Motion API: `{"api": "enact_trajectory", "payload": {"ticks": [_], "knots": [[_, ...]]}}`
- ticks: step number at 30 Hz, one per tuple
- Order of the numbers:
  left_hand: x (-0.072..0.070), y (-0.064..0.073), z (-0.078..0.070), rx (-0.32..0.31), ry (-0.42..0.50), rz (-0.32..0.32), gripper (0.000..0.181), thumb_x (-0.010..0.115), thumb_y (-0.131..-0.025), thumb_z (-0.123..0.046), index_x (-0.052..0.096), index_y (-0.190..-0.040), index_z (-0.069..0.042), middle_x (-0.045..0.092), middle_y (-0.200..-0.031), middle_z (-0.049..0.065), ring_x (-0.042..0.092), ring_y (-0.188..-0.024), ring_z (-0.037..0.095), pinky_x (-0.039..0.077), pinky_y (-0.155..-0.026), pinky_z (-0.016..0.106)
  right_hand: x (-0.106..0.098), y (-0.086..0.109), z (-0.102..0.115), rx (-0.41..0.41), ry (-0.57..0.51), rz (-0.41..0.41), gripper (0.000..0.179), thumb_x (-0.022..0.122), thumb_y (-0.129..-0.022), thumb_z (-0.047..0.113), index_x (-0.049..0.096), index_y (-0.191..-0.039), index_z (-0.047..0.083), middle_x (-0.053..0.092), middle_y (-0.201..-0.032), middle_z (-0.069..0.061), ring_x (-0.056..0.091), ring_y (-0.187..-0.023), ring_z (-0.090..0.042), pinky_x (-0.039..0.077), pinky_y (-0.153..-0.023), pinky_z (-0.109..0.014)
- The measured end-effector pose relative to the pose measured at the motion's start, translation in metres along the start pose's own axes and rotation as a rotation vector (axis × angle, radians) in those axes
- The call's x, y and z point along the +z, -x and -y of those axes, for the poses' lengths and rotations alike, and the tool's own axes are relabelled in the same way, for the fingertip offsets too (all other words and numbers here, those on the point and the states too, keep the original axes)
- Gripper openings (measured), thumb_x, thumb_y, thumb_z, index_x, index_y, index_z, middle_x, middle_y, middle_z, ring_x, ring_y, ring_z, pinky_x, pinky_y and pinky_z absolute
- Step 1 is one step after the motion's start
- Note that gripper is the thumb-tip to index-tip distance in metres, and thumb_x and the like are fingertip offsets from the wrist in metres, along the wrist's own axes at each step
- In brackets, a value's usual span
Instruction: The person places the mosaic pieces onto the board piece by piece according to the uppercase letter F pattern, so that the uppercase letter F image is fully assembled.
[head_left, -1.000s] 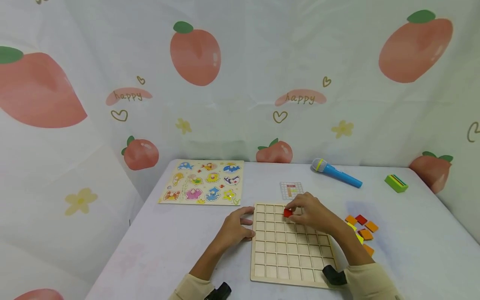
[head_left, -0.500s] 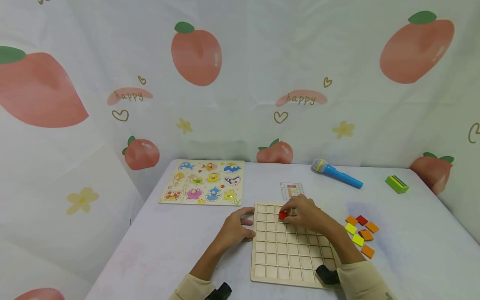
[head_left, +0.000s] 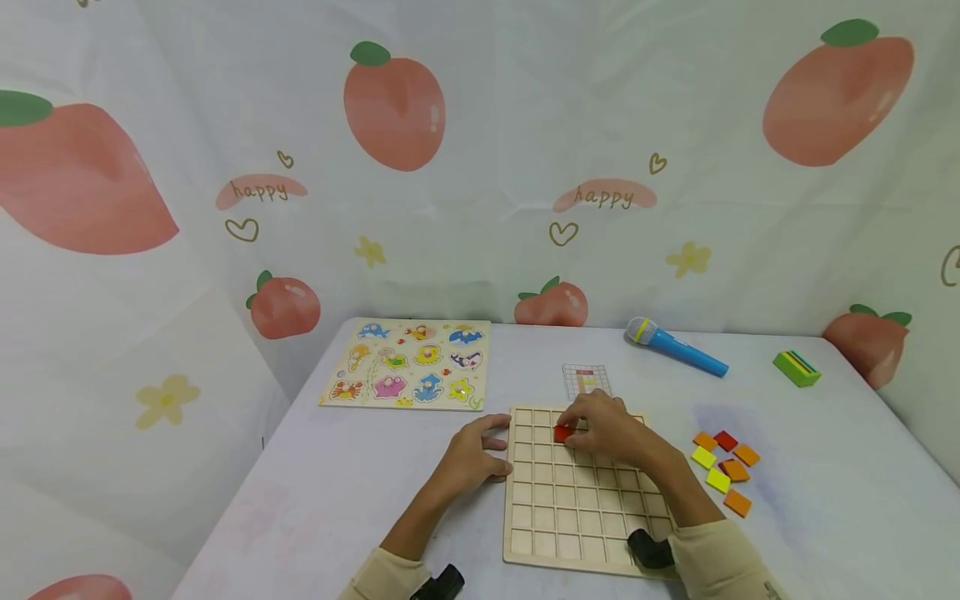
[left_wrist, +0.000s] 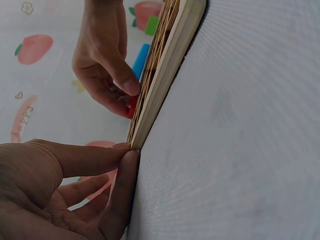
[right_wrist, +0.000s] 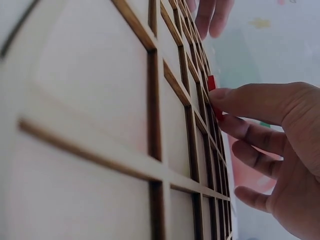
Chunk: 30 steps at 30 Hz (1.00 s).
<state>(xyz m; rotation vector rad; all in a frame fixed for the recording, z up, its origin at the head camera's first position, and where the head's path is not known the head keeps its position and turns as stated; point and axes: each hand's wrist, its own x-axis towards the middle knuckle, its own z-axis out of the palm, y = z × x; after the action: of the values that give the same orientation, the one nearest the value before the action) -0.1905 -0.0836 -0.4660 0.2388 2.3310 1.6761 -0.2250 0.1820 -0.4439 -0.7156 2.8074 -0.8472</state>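
Observation:
A red square tile [head_left: 564,434] is pinched by the thumb and fingers of my right hand [head_left: 611,429], low over the far part of the wooden grid board [head_left: 551,521]. In the right wrist view the red tile [right_wrist: 215,97] stands tilted against the board's grid ridges. Whether it sits inside a cell cannot be told. My left hand [head_left: 467,457] rests against the board's left edge, fingertips and thumb touching the rim, also seen in the left wrist view on the board's edge [left_wrist: 165,82]. Behind the board lies a printed pattern card [head_left: 583,381], partly covered by the right hand.
Several orange, yellow and red tiles [head_left: 717,481] lie loose right of the board. A sea-animal peg puzzle [head_left: 405,367] is at the back left. Farther back right are a blue toy microphone [head_left: 678,348] and a green block with coloured stripes [head_left: 797,368]. A printed curtain hangs behind the table.
My right hand has shifted slightly left with the red tile and lowered it a little toward the board. The loose yellow tiles have come into fuller view. The left hand stays in place.

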Motion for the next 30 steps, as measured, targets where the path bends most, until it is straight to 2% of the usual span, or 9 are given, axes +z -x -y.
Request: {"api": "enact_trajectory", "payload": {"ticks": [16, 26, 30], "knots": [[0.001, 0.0, -0.002, -0.01, -0.012, -0.002, 0.073, 0.08, -0.08, 0.014, 0.06, -0.148, -0.005, 0.066, -0.14, 0.016, 0.07, -0.111, 0.026, 0.066, -0.072, 0.034, 0.001, -0.001, 0.002, 0.025, 0.0, -0.006, 0.02, 0.084, -0.091, 0.019, 0.082, -0.11, 0.013, 0.073, -0.106, 0.005, 0.055, -0.106, -0.021, 0.04, -0.089, -0.046], [0.001, 0.0, -0.002, -0.005, -0.019, -0.004, 0.073, 0.08, -0.08, 0.014, 0.059, -0.148, -0.004, 0.067, -0.137, 0.016, 0.07, -0.11, 0.026, 0.066, -0.071, 0.033, -0.005, 0.007, 0.001, 0.017, -0.032, -0.009, 0.03, 0.082, -0.093, 0.021, 0.079, -0.12, 0.007, 0.075, -0.108, 0.004, 0.059, -0.111, -0.025, 0.043, -0.099, -0.058], [0.0, 0.001, -0.002, 0.007, -0.013, 0.001, 0.072, 0.079, -0.08, 0.013, 0.059, -0.147, -0.002, 0.066, -0.137, 0.017, 0.069, -0.112, 0.028, 0.066, -0.071, 0.033, -0.01, 0.013, -0.004, 0.012, -0.044, -0.014, 0.032, 0.081, -0.094, 0.022, 0.077, -0.122, 0.006, 0.074, -0.106, 0.004, 0.058, -0.109, -0.024, 0.048, -0.097, -0.053]]}}
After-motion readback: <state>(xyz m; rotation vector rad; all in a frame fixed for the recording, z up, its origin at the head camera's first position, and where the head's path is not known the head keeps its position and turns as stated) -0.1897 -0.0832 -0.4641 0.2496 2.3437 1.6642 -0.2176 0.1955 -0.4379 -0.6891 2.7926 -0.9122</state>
